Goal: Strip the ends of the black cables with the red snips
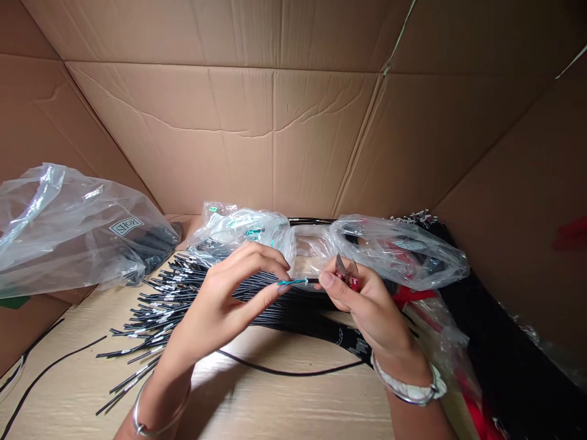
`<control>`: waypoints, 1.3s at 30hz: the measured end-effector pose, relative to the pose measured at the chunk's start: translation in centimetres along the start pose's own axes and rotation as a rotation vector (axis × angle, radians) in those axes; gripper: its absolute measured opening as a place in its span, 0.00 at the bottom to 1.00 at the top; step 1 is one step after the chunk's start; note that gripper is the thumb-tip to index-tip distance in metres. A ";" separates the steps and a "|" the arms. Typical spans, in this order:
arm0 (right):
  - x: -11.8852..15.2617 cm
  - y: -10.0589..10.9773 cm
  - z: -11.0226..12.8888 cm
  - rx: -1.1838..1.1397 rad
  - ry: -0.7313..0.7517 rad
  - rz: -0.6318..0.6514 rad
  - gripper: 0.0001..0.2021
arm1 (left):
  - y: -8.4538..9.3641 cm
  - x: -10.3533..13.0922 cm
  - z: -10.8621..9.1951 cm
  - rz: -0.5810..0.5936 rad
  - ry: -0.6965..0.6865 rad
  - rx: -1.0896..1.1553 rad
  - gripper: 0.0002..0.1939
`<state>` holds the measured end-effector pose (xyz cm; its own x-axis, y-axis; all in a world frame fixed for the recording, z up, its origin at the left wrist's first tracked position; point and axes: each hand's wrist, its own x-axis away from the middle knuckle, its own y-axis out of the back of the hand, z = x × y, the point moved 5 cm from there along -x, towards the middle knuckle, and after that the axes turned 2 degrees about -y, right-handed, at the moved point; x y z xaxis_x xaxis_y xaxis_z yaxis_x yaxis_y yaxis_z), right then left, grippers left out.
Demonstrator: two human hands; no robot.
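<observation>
My left hand (229, 293) pinches the ends of thin teal wires (294, 282) between thumb and fingertips. They come out of the stripped end of a black cable (312, 280), which my right hand (373, 305) grips between thumb and finger. In that same right hand rest small scissor-like cutters (347, 272) with red handles, their blades apart and pointing up; the rest of the handles is hidden by the palm. Below and behind both hands lies a big bundle of black cables (293, 315), cut ends fanned out to the left, some with white marks.
Clear plastic bags (247, 223) lie behind the cables, with a larger bag (77, 220) marked RoHS at left. Cardboard walls (275, 134) enclose the wooden tabletop (284, 409). A thick black cable bundle (513, 342) runs down the right, beside red material (477, 409). Loose cables (50, 373) lie at left.
</observation>
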<state>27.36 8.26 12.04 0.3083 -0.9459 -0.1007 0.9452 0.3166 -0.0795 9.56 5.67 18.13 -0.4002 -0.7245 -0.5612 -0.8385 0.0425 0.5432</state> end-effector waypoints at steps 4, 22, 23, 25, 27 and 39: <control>0.0 0.1 0.3 -0.004 0.013 -0.012 0.16 | 0.3 -0.1 0.0 0.063 0.027 0.074 0.06; 0.2 -0.4 1.1 0.004 0.061 0.022 0.18 | -1.7 0.1 2.9 0.254 0.456 0.806 0.15; 0.2 -0.4 0.9 -0.014 0.051 0.017 0.18 | -1.8 0.1 2.9 0.251 0.460 0.827 0.15; 0.1 -0.4 0.6 -0.053 0.023 -0.005 0.18 | -2.2 0.0 2.9 0.239 0.459 0.843 0.16; 0.1 -0.4 0.3 -0.084 -0.004 -0.021 0.19 | -2.3 -0.1 2.8 0.215 0.448 0.832 0.16; 0.1 -0.9 -0.2 -0.135 -0.082 -0.049 0.19 | 0.8 0.2 0.6 -0.184 0.012 0.040 0.06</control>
<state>26.53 7.86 11.92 0.2749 -0.9614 -0.0129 0.9382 0.2712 -0.2153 8.57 5.93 18.10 -0.2341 -0.7308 -0.6412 -0.9116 -0.0643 0.4061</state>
